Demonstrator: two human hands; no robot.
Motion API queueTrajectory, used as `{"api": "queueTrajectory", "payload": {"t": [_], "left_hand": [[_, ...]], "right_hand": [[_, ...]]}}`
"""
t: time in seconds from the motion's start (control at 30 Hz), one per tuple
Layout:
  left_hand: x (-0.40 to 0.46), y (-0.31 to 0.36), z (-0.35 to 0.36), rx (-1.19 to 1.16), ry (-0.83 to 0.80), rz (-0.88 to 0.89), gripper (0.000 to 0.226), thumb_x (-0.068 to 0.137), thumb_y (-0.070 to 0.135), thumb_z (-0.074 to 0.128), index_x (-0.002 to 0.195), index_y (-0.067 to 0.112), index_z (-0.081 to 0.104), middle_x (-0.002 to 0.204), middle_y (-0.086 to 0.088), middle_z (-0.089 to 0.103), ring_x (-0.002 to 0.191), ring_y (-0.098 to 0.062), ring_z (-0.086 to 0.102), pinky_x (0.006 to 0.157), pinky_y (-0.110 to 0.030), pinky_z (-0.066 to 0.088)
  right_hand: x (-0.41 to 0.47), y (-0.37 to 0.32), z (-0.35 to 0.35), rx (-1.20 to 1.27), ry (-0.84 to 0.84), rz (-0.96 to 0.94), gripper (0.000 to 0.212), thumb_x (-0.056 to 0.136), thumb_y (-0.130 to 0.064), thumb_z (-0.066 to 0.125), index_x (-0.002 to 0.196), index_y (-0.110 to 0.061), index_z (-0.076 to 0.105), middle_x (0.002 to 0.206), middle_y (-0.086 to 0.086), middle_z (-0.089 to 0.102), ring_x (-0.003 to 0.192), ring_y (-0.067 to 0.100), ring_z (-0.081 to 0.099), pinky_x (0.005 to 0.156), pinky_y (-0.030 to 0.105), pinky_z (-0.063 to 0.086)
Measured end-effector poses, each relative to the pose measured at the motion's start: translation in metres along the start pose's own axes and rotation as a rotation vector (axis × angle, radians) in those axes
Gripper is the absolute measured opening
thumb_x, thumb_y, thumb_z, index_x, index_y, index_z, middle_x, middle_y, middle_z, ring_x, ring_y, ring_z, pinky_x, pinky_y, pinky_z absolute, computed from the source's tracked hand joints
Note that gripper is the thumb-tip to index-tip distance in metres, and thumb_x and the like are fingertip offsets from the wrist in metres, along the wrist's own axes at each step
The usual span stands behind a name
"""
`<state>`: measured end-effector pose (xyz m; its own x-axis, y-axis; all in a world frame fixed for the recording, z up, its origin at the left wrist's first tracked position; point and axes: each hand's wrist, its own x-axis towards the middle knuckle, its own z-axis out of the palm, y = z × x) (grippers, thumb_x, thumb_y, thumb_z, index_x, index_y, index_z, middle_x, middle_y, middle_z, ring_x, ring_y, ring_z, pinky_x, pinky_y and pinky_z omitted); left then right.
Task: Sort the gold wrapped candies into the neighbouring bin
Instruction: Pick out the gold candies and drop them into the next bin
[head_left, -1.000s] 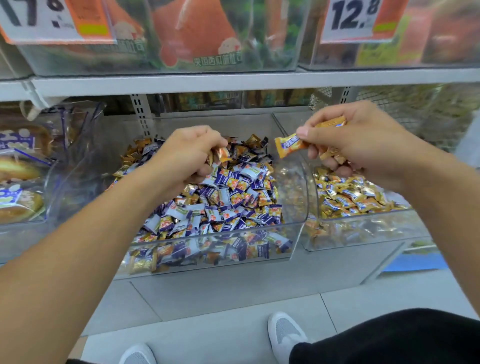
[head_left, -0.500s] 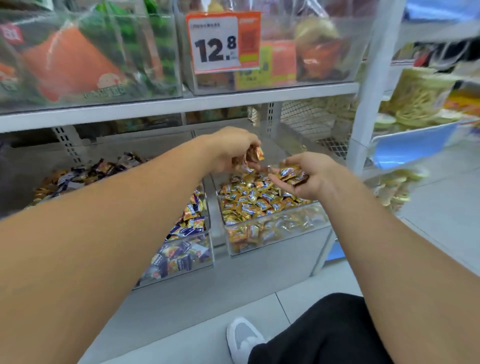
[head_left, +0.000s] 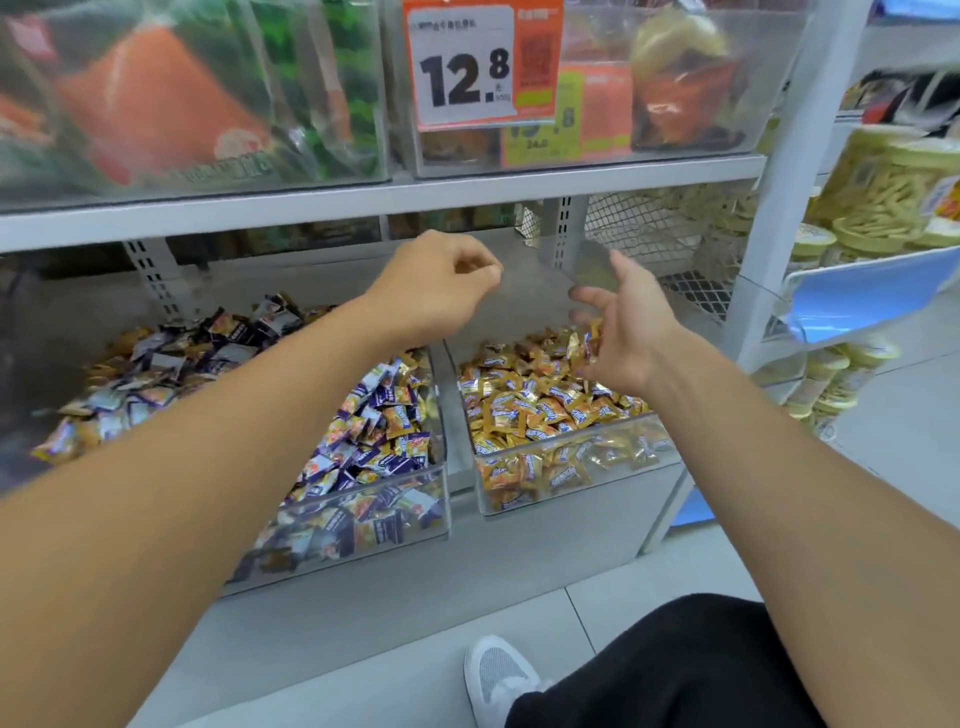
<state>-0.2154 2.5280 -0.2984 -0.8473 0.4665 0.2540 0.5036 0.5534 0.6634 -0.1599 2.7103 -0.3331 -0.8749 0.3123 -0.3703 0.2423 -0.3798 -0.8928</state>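
Observation:
Two clear bins stand side by side on the low shelf. The left bin (head_left: 395, 525) holds purple wrapped candies (head_left: 363, 447) with gold ones mixed in. Only gold wrapped candies (head_left: 535, 405) fill the right bin (head_left: 639, 415). My left hand (head_left: 436, 291) hovers over the gap between the bins at the back, its fingers curled with nothing visible in them. My right hand (head_left: 618, 332) is above the back of the right bin, fingers spread and palm empty, with a few gold candies just under it.
A grey shelf board (head_left: 363, 202) runs close above the hands, carrying clear boxes and a 12.8 price tag (head_left: 462, 67). A white upright post (head_left: 769, 218) stands right of the bins, with stacked snack tubs (head_left: 883, 197) beyond. My white shoe (head_left: 498, 675) is on the floor below.
Both hands held gold candies over the right bin half a second ago. Now neither holds any; the right hand has spread open and the view has moved closer.

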Motion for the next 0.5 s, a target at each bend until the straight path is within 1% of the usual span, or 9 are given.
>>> {"api": "queueTrajectory", "payload": {"t": [0.07, 0.17, 0.23, 0.27, 0.3, 0.33, 0.4, 0.43, 0.5], "left_hand": [[-0.027, -0.022, -0.019, -0.022, 0.082, 0.036, 0.016, 0.099, 0.026, 0.057, 0.102, 0.023, 0.073, 0.087, 0.013, 0.068, 0.078, 0.002, 0.059, 0.073, -0.019, 0.046], [-0.066, -0.07, -0.044, 0.03, 0.157, 0.022, 0.019, 0.1, 0.027, 0.057, 0.114, 0.025, 0.069, 0.106, 0.011, 0.07, 0.093, -0.001, 0.062, 0.08, -0.014, 0.044], [-0.084, -0.105, -0.058, 0.268, 0.039, 0.031, 0.034, 0.1, 0.037, 0.055, 0.132, 0.026, 0.061, 0.129, 0.006, 0.062, 0.116, -0.011, 0.057, 0.095, -0.024, 0.042], [-0.09, -0.121, -0.062, 0.4, -0.083, 0.033, 0.044, 0.099, 0.044, 0.052, 0.14, 0.028, 0.053, 0.143, 0.005, 0.053, 0.13, -0.015, 0.049, 0.104, -0.029, 0.038], [-0.094, -0.133, -0.066, 0.518, -0.204, 0.026, 0.052, 0.099, 0.051, 0.049, 0.147, 0.031, 0.045, 0.153, 0.005, 0.041, 0.14, -0.017, 0.037, 0.113, -0.033, 0.031], [-0.097, -0.145, -0.069, 0.616, -0.305, 0.014, 0.058, 0.097, 0.056, 0.046, 0.151, 0.035, 0.037, 0.159, 0.007, 0.031, 0.146, -0.018, 0.027, 0.118, -0.039, 0.026], [-0.1, -0.16, -0.072, 0.719, -0.39, 0.034, 0.058, 0.096, 0.057, 0.047, 0.15, 0.04, 0.033, 0.161, 0.01, 0.026, 0.146, -0.022, 0.023, 0.117, -0.048, 0.027], [-0.101, -0.165, -0.074, 0.718, -0.374, 0.069, 0.055, 0.095, 0.051, 0.052, 0.148, 0.039, 0.038, 0.158, 0.009, 0.032, 0.143, -0.024, 0.029, 0.114, -0.049, 0.03], [-0.104, -0.169, -0.081, 0.696, -0.324, 0.12, 0.047, 0.092, 0.041, 0.06, 0.138, 0.035, 0.052, 0.147, 0.006, 0.046, 0.135, -0.022, 0.039, 0.11, -0.045, 0.035]], "right_hand": [[-0.004, -0.001, 0.016, -0.238, 0.069, -0.098, 0.073, 0.096, -0.068, 0.028, 0.148, -0.02, 0.045, 0.159, 0.004, 0.033, 0.149, 0.027, 0.023, 0.118, 0.054, 0.011], [-0.032, 0.0, 0.054, -0.72, 0.113, -0.304, 0.064, 0.1, -0.063, 0.027, 0.132, -0.02, 0.063, 0.147, 0.005, 0.049, 0.133, 0.023, 0.045, 0.111, 0.043, 0.027], [-0.062, 0.008, 0.085, -1.019, 0.078, -0.614, 0.051, 0.103, -0.051, 0.034, 0.099, -0.016, 0.071, 0.113, 0.002, 0.068, 0.102, 0.012, 0.059, 0.09, 0.032, 0.041], [-0.079, 0.014, 0.102, -1.084, 0.027, -0.797, 0.045, 0.104, -0.044, 0.039, 0.08, -0.017, 0.066, 0.091, -0.003, 0.066, 0.088, 0.006, 0.058, 0.078, 0.028, 0.042], [-0.091, 0.022, 0.119, -1.097, -0.04, -0.937, 0.041, 0.103, -0.035, 0.042, 0.074, -0.016, 0.062, 0.082, -0.004, 0.063, 0.082, 0.007, 0.057, 0.074, 0.03, 0.042], [-0.097, 0.03, 0.134, -1.111, -0.105, -1.021, 0.034, 0.102, -0.028, 0.044, 0.079, -0.016, 0.066, 0.086, -0.004, 0.067, 0.086, 0.009, 0.058, 0.078, 0.032, 0.044], [-0.094, 0.047, 0.162, -1.219, -0.16, -0.987, 0.026, 0.096, -0.018, 0.045, 0.104, -0.015, 0.07, 0.111, 0.001, 0.07, 0.105, 0.017, 0.06, 0.09, 0.032, 0.047], [-0.086, 0.056, 0.173, -1.318, -0.174, -0.859, 0.029, 0.095, -0.017, 0.046, 0.116, -0.013, 0.065, 0.123, 0.007, 0.064, 0.113, 0.025, 0.057, 0.094, 0.035, 0.047], [-0.066, 0.072, 0.192, -1.523, -0.136, -0.444, 0.044, 0.095, -0.024, 0.048, 0.137, -0.01, 0.044, 0.143, 0.018, 0.043, 0.126, 0.039, 0.045, 0.101, 0.044, 0.044]]}}
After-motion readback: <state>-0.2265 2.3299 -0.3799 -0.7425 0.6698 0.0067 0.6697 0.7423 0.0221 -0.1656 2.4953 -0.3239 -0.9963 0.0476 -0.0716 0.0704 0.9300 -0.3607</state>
